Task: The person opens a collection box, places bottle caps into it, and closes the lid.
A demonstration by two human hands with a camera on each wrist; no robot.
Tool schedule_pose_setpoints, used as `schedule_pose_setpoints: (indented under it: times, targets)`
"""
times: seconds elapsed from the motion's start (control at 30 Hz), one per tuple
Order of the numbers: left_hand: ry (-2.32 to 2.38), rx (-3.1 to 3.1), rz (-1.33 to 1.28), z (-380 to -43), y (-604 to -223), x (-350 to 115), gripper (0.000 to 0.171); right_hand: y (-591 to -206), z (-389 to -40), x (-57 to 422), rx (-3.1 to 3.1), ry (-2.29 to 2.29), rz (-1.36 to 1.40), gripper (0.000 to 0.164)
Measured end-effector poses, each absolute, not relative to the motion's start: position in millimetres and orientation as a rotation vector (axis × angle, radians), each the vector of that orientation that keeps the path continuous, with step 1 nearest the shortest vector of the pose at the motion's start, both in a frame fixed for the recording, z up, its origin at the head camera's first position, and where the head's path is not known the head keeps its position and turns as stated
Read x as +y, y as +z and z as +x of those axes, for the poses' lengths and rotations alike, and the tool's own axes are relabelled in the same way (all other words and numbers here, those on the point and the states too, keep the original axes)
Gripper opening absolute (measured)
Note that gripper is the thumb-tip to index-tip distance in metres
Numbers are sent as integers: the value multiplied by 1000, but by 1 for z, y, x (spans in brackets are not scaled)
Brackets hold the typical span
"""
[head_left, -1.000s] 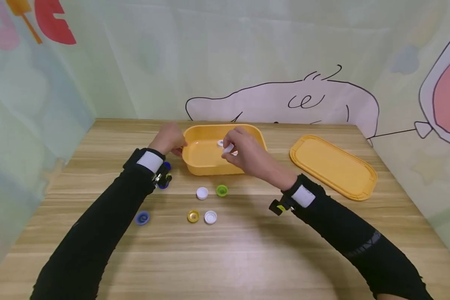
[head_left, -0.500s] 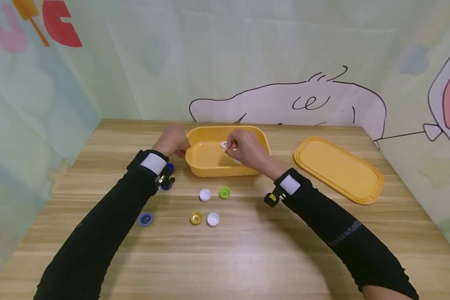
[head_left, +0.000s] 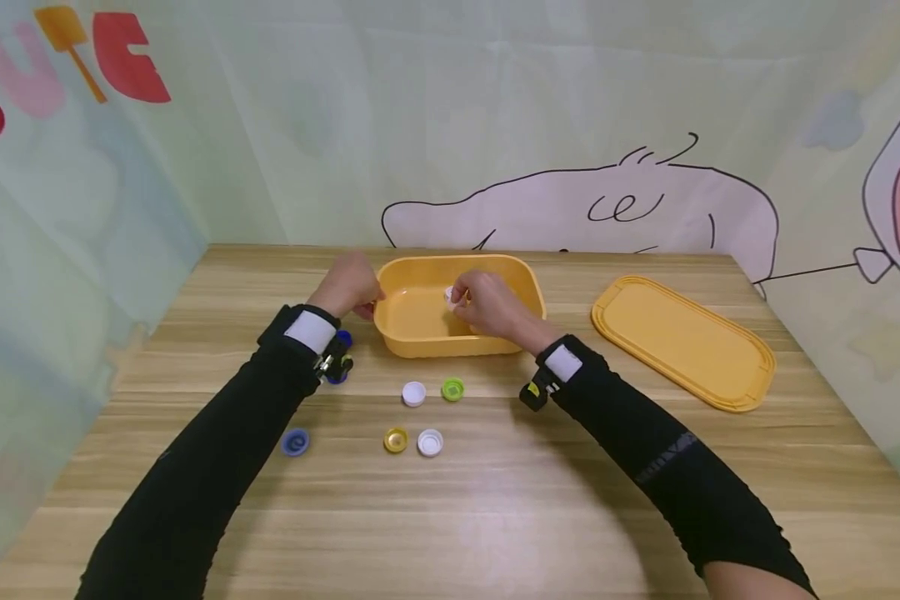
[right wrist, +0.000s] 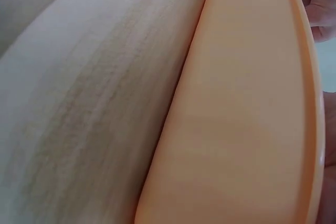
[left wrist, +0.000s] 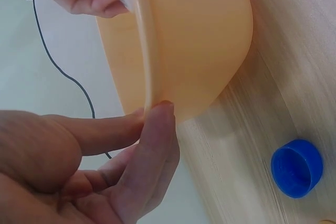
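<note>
The yellow tub (head_left: pixel 435 347) sits near the back edge of the counter (head_left: pixel 510 508), between the person's two hands. The left hand (head_left: pixel 347 285) pinches the rim at the tub's left end, thumb and fingers on either side. The right hand (head_left: pixel 489 302) is over the tub's interior, its thumb and fingertips drawn narrow on a white cap (head_left: pixel 449 295), partly hidden. Between the tub and the counter's front edge lie a green cap (head_left: pixel 453 389) and a gold cap (head_left: pixel 395 440). The yellow lid (head_left: pixel 682 343) lies toward the right edge.
</note>
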State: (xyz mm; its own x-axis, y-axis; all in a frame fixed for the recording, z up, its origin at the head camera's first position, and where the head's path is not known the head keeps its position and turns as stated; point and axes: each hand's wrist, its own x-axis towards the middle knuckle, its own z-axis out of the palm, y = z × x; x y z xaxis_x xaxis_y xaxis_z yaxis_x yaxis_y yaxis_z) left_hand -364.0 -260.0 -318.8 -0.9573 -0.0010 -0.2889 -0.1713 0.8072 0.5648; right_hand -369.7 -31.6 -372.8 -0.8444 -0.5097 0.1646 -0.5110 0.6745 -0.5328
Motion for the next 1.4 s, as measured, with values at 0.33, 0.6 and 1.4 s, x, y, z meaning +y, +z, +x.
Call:
schedule_pose_setpoints:
  times: [0.33, 0.6, 1.4]
  targets:
    - [944, 2715, -99, -363, -323, -259, 11, -380, -379, -36, -2997, 799, 827, 8]
    - [901, 2723, -111, -364, -324, -255, 10, -383, -378, -36, -3015, 725, 818, 7]
    - [909, 2724, -108, -363, -321, -262, 12, -333, -358, -24, -3094, 459, 864, 100]
